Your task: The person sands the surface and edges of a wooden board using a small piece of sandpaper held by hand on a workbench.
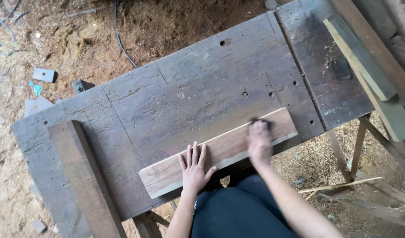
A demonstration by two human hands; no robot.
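Head view of a worn, dark wooden surface [189,88] standing on a floor of sawdust [79,35]. A pale plank [229,147] lies along the near edge of the surface, its right end angled toward the far side. The left hand [194,169] rests flat on the near left part of the plank, fingers spread and pointing away from the person. The right hand [259,141] is blurred; it sits on the right part of the plank, closed over a small dark block [260,121] whose far tip alone shows beyond the fingers. What kind of block it is cannot be told. A second, darker plank [86,176] lies on the left part of the surface, well apart from both hands. At the far right, greyish boards [365,61] lean across the corner of the surface. On the floor to the far left lie a dark cable [119,39], a small grey plate [43,75] and scattered scraps. A thin stick [343,184] rests on the frame near the right, below the surface
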